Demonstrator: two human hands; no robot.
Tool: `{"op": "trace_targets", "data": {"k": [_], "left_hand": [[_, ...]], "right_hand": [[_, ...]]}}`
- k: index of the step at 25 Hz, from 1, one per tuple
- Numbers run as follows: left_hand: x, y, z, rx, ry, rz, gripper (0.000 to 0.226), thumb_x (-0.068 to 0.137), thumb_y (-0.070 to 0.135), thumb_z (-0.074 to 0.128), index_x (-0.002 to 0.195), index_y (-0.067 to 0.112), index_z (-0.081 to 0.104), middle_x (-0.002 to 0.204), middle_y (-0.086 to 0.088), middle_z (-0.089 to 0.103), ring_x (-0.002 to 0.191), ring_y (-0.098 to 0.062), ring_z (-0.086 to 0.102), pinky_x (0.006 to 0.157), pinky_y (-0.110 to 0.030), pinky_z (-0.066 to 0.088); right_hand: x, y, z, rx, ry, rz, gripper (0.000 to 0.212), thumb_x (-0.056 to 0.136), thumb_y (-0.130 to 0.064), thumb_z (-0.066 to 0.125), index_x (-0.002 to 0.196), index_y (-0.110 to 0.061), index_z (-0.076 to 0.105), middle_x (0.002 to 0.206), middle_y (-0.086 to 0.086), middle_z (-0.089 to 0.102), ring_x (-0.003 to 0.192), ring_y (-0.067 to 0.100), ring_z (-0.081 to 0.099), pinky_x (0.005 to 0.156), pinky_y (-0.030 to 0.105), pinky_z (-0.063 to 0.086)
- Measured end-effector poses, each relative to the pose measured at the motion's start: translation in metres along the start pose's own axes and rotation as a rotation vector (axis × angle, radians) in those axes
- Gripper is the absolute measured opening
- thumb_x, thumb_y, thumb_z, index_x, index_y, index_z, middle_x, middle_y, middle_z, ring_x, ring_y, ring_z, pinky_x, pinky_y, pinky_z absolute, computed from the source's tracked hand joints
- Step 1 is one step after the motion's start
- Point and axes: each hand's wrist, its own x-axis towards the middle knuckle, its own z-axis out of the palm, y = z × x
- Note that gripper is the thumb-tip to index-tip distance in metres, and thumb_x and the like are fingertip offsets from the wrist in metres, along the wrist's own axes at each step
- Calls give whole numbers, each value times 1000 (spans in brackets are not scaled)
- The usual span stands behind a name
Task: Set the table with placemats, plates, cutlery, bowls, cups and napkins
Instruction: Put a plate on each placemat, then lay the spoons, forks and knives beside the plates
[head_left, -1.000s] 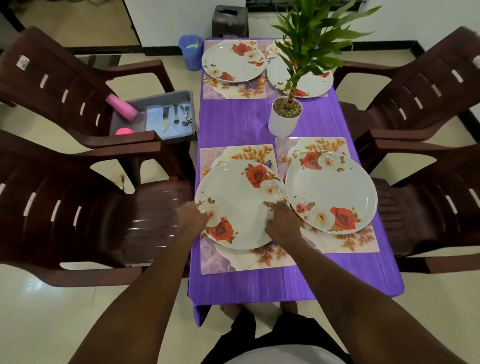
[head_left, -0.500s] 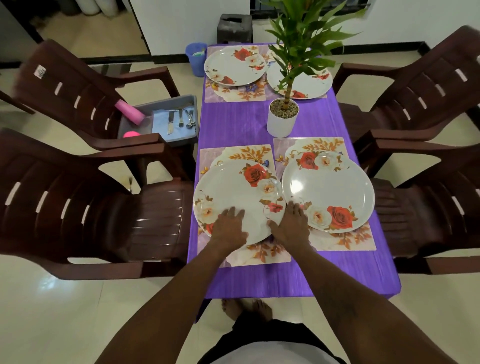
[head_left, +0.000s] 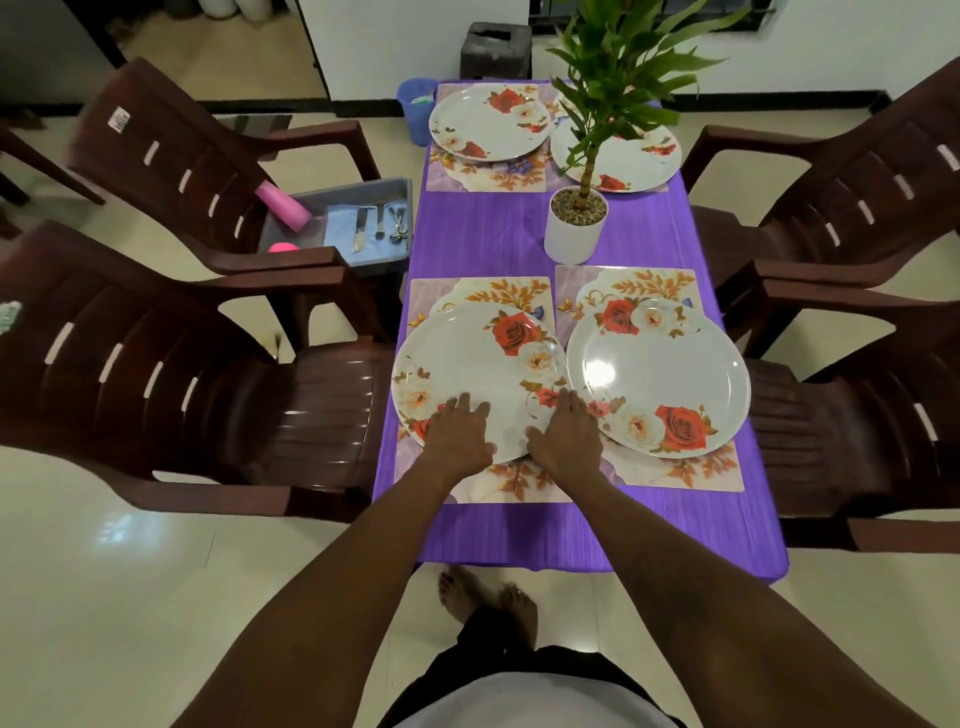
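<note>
Resting flat on the near part of the plate (head_left: 467, 358) with left hand (head_left: 460, 434) and right hand (head_left: 563, 436) side by side, fingers straight and gripping nothing, seemingly to settle it squarely on the placemat (head_left: 511, 486) beneath, beside the second plate (head_left: 660, 374) just right of the right hand.

The worktop's cloth (head_left: 483, 244) was purple with fine lengthwise streaks, and the placemats (head_left: 509, 483) on it were lilac and cream, printed with orange-brown leaf sprays and a small blue flower. The plates (head_left: 467, 358) were white, each patterned near the rim with red roses, cream roses and thin brownish leaves. The pot (head_left: 571, 239) was plain white under green leaves (head_left: 623, 67), the chairs (head_left: 156, 364) dark reddish brown, the tray (head_left: 384, 260) grey with a pink roll (head_left: 283, 207) and a pale blue napkin (head_left: 340, 226), the bin (head_left: 413, 111) blue, and the floor (head_left: 104, 571) glossy cream.
</note>
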Motion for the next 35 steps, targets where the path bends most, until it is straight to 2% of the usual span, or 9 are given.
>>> {"op": "trace_targets", "data": {"k": [2,7,11,16,19,22,25,29,35], "left_hand": [[-9,-4,-5,-37,15,-7,75,96,45,64,158,20,31,168,-15,22,154,-37,23,123,-51,29],[-40,-44,-19,-96,75,-13,70,95,43,65,155,20,38,161,-13,35,147,-35,35,116,-50,38],[-71,-106,-27,-146,126,-48,65,92,40,65,151,21,44,156,-12,43,145,-33,38,118,-51,35],[-110,-220,-30,-134,160,-96,81,79,58,53,154,29,40,161,-7,38,150,-28,32,118,-50,35],[-145,-296,-42,-160,155,-139,72,85,49,65,151,28,45,159,-7,40,146,-29,37,116,-51,37],[-179,-370,-54,-143,139,-187,77,90,47,67,156,23,36,163,-14,32,151,-33,30,120,-54,31],[-198,-429,-68,-121,132,-186,79,93,47,66,159,19,32,163,-15,31,151,-34,29,120,-56,29],[-196,-486,-97,-98,154,-151,80,91,47,66,158,19,33,161,-15,34,149,-34,33,118,-56,33],[-143,-581,-149,-54,176,-87,82,95,44,65,161,17,26,166,-18,24,155,-33,21,123,-56,25]], "right_hand": [[-6,-14,7,44,-16,-94,74,88,-41,72,148,-10,42,149,12,52,137,35,50,113,47,42],[-24,-66,21,63,-112,-247,69,100,-46,59,155,-11,37,162,11,39,148,32,38,122,46,29],[-41,-115,46,33,-96,-414,67,98,-50,59,150,-10,47,153,12,52,140,33,50,119,45,36],[-72,-210,87,45,-146,-433,61,99,-38,63,151,-12,46,153,11,50,140,31,46,118,40,34],[-101,-273,123,59,-152,-441,58,96,-36,64,146,-13,48,146,11,55,133,33,52,111,40,42],[-127,-332,154,121,-145,-445,51,92,-35,66,138,-15,55,135,9,62,124,32,59,102,39,49],[-150,-386,175,169,-167,-446,53,97,-35,65,144,-13,53,144,10,58,132,32,55,108,43,46],[-147,-448,203,191,-137,-445,53,98,-35,64,144,-12,53,146,9,58,135,31,54,111,45,45],[-85,-552,255,287,-32,-419,44,96,-38,65,135,-17,61,135,4,66,128,25,58,107,39,47]]}}
